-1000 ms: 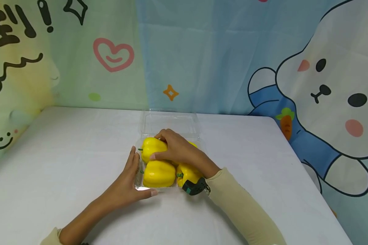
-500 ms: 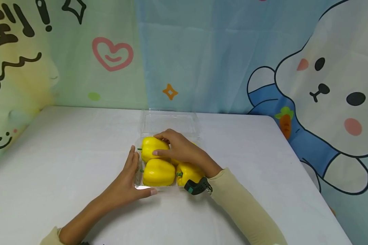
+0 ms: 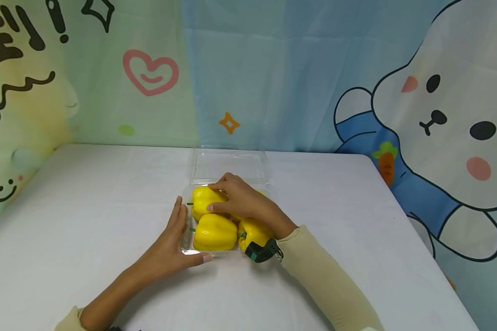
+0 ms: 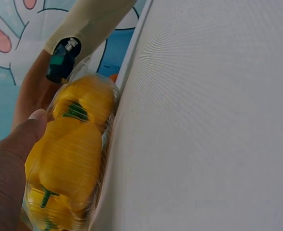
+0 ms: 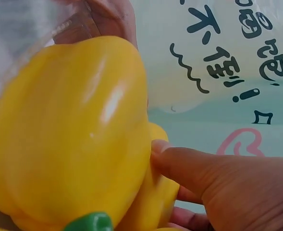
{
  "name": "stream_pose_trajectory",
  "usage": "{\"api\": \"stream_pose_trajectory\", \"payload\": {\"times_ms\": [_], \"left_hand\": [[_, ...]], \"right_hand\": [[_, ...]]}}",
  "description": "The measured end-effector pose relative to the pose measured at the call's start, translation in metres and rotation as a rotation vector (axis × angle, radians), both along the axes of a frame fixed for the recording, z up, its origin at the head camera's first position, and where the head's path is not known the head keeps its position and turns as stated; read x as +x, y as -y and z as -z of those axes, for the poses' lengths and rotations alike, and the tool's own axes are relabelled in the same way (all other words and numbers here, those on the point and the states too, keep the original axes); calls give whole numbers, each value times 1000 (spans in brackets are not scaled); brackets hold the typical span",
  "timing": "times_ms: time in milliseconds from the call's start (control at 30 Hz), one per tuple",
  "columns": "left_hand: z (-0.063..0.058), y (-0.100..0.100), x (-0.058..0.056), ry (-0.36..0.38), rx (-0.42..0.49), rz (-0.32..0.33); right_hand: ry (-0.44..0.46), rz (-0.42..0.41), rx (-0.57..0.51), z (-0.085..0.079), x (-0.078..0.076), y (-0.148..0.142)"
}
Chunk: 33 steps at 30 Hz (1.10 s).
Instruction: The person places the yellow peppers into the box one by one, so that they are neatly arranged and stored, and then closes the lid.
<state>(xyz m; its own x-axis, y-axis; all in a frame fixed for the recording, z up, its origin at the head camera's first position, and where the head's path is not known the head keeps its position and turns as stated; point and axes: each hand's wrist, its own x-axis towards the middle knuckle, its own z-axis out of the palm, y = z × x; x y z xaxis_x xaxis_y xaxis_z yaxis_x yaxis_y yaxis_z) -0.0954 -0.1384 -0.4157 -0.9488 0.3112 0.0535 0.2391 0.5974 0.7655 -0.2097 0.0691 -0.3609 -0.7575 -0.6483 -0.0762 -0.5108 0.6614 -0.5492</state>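
Note:
Several yellow bell peppers lie in a clear plastic box in the head view. My right hand (image 3: 242,200) grips the far left bell pepper (image 3: 203,200), thumb on its near side and fingers on its far side. Beside it are the near left bell pepper (image 3: 215,232) and the near right bell pepper (image 3: 254,230); one more at the back right is mostly hidden under that hand. My left hand (image 3: 176,248) touches the corner of the box (image 3: 188,241), straight fingers along the left side and thumb along the front. A large bell pepper (image 5: 74,130) fills the right wrist view.
Behind the peppers the clear lid (image 3: 229,168) lies folded back on the white table (image 3: 107,197). A printed curtain (image 3: 265,82) with a cartoon rabbit hangs along the table's back and right. A dark wrist device (image 3: 262,251) sits at the right cuff.
My right thumb has shifted slightly away and to the right on the far left bell pepper. The left hand and the box look unchanged.

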Motion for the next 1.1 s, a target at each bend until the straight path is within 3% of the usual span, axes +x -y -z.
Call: {"api": "stream_pose_trajectory", "payload": {"times_ms": [700, 1100], "left_hand": [[0, -2, 1, 4, 11, -6], [3, -1, -1, -10, 13, 13]], "right_hand": [[23, -11, 43, -5, 2, 0], [-4, -19, 15, -1, 3, -5]]}}
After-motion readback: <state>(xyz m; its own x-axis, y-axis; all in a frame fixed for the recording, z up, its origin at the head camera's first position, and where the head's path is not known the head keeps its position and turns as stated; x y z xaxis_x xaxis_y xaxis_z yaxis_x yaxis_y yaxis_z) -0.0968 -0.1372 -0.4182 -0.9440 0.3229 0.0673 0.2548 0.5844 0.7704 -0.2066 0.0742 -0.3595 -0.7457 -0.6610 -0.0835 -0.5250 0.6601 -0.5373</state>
